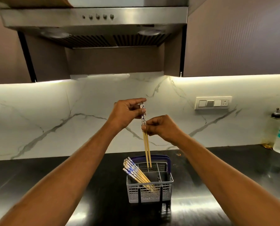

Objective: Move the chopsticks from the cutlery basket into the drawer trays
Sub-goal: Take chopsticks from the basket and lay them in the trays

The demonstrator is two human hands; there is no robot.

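Now both hands hold one pair of chopsticks point(146, 144) upright over the basket point(150, 191).
Left hand point(125, 114) pinches the patterned tops, right hand point(163, 128) pinches mid-shaft; tips hang just above the basket's 12 o'clock compartment. More chopsticks point(136, 174) lean toward 10 o'clock inside, on the counter point(38, 176).

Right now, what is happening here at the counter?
A person is lifting a pair of chopsticks out of the cutlery basket on the dark counter. The left hand grips the patterned top ends and the right hand pinches them lower down; the tips hang just above the basket. A bundle of other chopsticks leans in the basket. No drawer is in view.
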